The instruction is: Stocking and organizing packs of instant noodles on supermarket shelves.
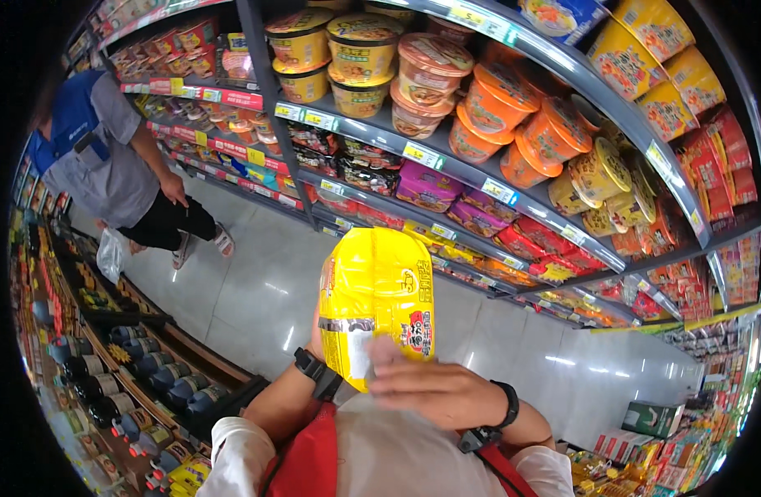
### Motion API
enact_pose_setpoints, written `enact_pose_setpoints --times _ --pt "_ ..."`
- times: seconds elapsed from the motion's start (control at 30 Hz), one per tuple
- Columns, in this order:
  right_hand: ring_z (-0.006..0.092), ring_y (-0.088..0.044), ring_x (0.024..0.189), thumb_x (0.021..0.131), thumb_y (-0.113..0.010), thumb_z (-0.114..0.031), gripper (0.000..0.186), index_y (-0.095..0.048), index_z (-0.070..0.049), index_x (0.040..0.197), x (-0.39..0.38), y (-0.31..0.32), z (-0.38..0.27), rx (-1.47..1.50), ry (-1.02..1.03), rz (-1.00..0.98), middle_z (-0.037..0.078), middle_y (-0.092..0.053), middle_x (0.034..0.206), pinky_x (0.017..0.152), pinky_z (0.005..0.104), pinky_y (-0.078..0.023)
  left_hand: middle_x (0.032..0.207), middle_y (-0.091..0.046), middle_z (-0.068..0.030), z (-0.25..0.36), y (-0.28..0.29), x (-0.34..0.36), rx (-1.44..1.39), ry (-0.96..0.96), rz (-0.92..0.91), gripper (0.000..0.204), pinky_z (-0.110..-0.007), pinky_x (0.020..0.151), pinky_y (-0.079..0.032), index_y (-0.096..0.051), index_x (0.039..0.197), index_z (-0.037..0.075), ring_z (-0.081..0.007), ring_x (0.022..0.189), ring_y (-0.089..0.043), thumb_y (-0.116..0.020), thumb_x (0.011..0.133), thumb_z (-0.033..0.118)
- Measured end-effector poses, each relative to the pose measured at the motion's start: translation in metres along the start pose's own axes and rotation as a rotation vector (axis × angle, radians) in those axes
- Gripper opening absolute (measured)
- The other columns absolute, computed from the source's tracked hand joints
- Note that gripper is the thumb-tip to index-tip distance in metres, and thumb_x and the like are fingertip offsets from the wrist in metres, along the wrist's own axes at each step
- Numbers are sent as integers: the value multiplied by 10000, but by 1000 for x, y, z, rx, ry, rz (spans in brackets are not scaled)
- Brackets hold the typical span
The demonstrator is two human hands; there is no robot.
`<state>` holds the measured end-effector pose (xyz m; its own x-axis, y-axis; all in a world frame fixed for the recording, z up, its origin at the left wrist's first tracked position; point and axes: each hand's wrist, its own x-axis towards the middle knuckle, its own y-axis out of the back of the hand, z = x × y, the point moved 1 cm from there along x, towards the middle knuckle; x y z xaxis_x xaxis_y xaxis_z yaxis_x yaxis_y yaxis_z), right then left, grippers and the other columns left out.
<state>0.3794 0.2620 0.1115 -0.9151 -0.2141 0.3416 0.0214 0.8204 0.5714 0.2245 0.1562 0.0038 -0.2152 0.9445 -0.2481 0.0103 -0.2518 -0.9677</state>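
A yellow multipack of instant noodles (372,282) is held upright in front of my chest, its printed face toward me. My left hand (316,338) grips it from behind at its left side, with the fingers mostly hidden by the pack. Across the pack's lower front lies my right hand (434,393), its fingers and thumb smeared by motion near a pale patch on the wrapper. Whether those fingers press on the wrapper cannot be made out. Each wrist wears a black band.
Shelves of cup noodles (496,99) and bagged noodles (430,186) curve across the far side. A person (107,157) in a blue and grey top stands in the aisle at left, with a plastic bag (111,254). Dark bottles (169,373) line a low shelf at near left.
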Motion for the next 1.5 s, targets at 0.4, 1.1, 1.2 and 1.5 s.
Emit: enact_pose_setpoints --times 0.4,1.1,1.2,1.5 --pt "276 -426 1266 923 -491 -286 523 -427 65 1306 100 73 63 734 -313 28 200 -439 1362 1068 364 -304 1465 -304 -134 17 34 -25 170 71 -137 900 -489 1081 -282 -243 1442 100 -332 1325 -329 -206 828 757" --pt "222 -377 1292 967 -400 -204 481 -307 10 1387 142 -45 130 1127 -506 800 134 -373 1412 1066 334 -303 1395 -436 -98 137 72 -31 -93 -27 28 691 -453 1058 -324 -326 1422 144 -313 1242 -451 -313 903 600" --pt "221 -278 1351 979 -370 -269 554 -215 17 1428 178 -79 109 970 -440 765 126 -260 1478 1099 331 -229 1373 -461 -103 151 47 -37 -171 -61 98 688 -461 1040 -344 -360 1403 137 -318 1220 -469 -324 898 603" --pt "157 -333 1308 918 -388 -96 562 -211 0 1443 155 -131 109 832 -597 652 90 -326 1444 1070 301 -274 1368 -465 -107 191 58 -17 -73 -123 -13 692 -464 1034 -351 -361 1402 132 -319 1219 -470 -334 895 604"
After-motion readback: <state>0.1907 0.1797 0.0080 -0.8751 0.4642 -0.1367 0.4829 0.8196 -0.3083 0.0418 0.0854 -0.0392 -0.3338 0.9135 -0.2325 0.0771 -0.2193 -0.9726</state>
